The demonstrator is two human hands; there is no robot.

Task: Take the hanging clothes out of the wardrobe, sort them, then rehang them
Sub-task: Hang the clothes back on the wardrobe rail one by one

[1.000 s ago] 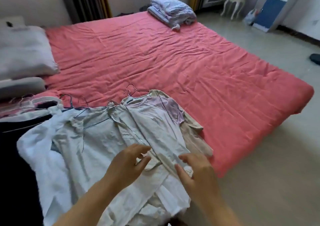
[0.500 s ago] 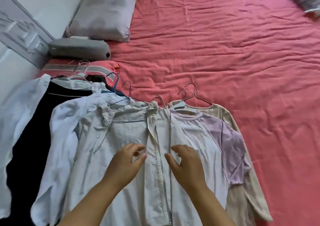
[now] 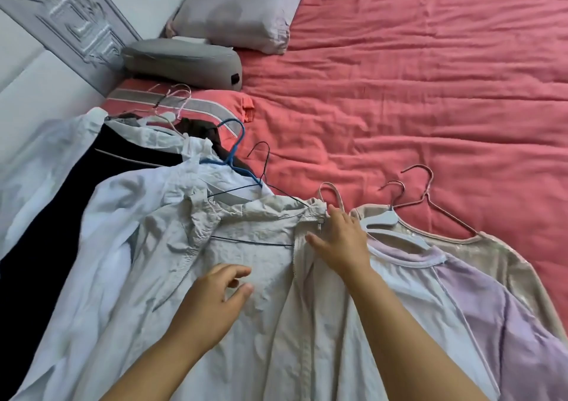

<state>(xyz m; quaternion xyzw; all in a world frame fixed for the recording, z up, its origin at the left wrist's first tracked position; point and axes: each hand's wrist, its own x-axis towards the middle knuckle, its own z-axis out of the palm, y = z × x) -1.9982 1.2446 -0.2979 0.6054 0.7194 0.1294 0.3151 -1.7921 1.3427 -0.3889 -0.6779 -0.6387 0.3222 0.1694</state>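
grip: both hands lie loose on the pale zip jacket [image 3: 258, 271], neither clamped on anything. left hand [image 3: 212, 302] rests mid-chest with fingers softly bent, right hand [image 3: 341, 241] lies with fingers spread at the collar, beside the zip top.
far left: a white shirt [image 3: 40, 167] and a black garment [image 3: 61, 204] overlap on their hangers near the headboard, untouched.
left of centre: a light blue shirt [image 3: 123, 216] on a blue hanger [image 3: 235, 148] lies partly under the jacket.
change: half a second ago both hands sat side by side lower on the jacket front; now the right one has slid up to the neck by the pink hanger hook [image 3: 330, 191], while the left has barely shifted.
meaning: my guess is she's about to lift this jacket by its hanger, so sorting is under way and rehanging hasn't begun.
right: a lilac-sleeved tee [image 3: 455, 293] overlaps a beige top [image 3: 491, 253], both on hangers.
setting: all 6 garments lie fanned across the red bedspread [image 3: 399, 93].
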